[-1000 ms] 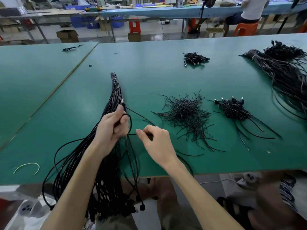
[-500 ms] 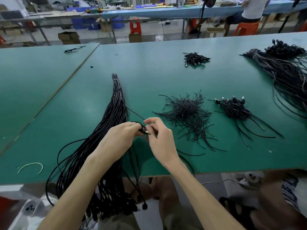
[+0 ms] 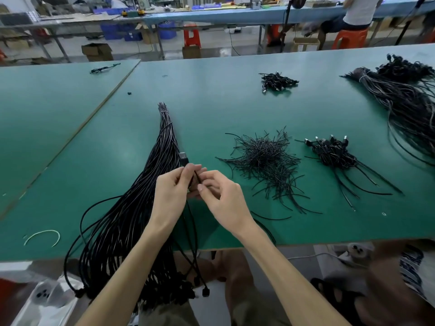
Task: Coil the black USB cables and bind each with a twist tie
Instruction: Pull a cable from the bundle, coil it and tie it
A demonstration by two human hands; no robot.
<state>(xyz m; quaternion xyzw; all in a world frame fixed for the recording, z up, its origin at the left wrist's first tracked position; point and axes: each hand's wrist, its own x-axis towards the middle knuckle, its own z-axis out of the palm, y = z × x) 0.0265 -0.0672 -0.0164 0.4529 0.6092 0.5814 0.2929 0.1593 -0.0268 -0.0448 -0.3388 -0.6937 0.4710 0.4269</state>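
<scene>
As left hand [image 3: 169, 196] and right hand [image 3: 227, 204] fingers [image 3: 213, 176] pinch one USB cable [image 3: 183, 157] near the table [image 3: 329, 231] edge, open top lies leftward.

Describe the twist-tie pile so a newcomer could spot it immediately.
On the green table, look at the centre, between the long cable bundle and a heap of coiled cables. The twist-tie pile is the only one of short, loose, plugless strands.

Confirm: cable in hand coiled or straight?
Not coiled. The left hand and right hand pinch the cable just below its plug; the rest hangs loose past the table edge.
</scene>
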